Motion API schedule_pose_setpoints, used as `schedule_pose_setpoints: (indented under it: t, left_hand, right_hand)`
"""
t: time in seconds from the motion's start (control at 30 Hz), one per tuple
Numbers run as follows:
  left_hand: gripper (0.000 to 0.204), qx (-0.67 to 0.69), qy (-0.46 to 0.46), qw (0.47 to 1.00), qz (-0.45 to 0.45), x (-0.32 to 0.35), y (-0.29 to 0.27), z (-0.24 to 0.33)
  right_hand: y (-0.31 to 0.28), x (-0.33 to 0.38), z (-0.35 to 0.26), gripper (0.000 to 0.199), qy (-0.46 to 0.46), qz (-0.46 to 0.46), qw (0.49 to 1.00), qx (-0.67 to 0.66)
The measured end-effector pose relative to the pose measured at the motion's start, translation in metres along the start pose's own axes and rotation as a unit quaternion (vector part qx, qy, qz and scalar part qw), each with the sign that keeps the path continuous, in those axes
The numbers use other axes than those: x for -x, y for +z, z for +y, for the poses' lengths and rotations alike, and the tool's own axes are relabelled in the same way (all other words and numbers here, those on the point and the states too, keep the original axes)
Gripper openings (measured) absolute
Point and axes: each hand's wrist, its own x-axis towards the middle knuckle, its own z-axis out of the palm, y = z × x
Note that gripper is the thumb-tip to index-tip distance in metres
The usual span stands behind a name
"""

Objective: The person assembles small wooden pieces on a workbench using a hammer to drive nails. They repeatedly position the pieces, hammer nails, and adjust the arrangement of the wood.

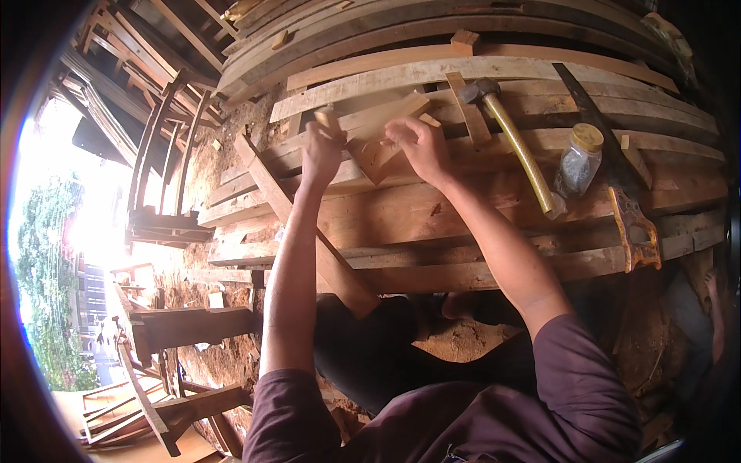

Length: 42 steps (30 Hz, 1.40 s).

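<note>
- Off the surface's left end, I have a wooden frame (166,154) standing beyond the plank ends and beams (197,328) jutting nearer the lower left.
- A board (266,181) slants across the surface's (478,197) left part, runs out over the near edge and ends by the person's lap; it limits the room left of the hands.
- The left hand (323,147) is over the left-middle of the surface, fingers folded in, a pale stub (328,121) of wood at their top. I cannot tell whether they pinch it.
- Between the hands, toward the far edge, I find the block (411,107), partly blurred.
- The right hand (419,145) is beside it, fingers bent and bunched near the thumb; I cannot tell what they pinch, if anything.
- From both hands to the near edge I see a broad run of bare plank, room to move.
- Right of that hand, past a strip of plank, the hammer (509,137) lies slanted, head over a slat (468,114) toward the far edge.
- Next, a lidded jar (579,160), just beside the saw (590,108), whose handle reaches the near edge.
- A chip (636,160) sits right of the blade, toward the right end.
</note>
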Motion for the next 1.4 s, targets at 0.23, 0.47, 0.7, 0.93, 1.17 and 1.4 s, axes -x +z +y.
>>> schedule_pose_setpoints:
  t: [0.23,0.47,0.7,0.93,1.17,1.4]
  left_hand:
    - [0.026,-0.185,0.093,0.963,0.170,-0.006,-0.030,-0.015]
    - [0.024,-0.105,0.050,0.963,0.245,-0.003,-0.055,-0.022]
    - [0.046,-0.174,-0.052,0.983,-0.039,0.013,-0.019,-0.024]
    - [0.045,-0.135,-0.041,0.989,-0.044,0.009,-0.014,-0.023]
    - [0.047,0.283,-0.130,0.950,0.007,0.015,-0.050,-0.002]
    - [0.032,0.653,-0.090,0.750,-0.056,0.021,-0.090,0.035]
  right_hand:
    - [0.000,0.001,-0.001,0.024,-0.013,0.006,0.999,0.030]
    - [0.002,-0.001,0.002,0.024,-0.015,0.028,0.999,0.024]
    - [0.001,-0.002,0.005,0.023,-0.005,0.000,0.999,-0.035]
    - [0.001,-0.002,0.005,0.024,-0.013,0.002,1.000,-0.020]
    - [0.000,-0.001,0.001,0.027,-0.030,0.015,0.998,0.046]
    - [0.002,-0.004,0.013,0.028,-0.016,0.020,1.000,-0.016]
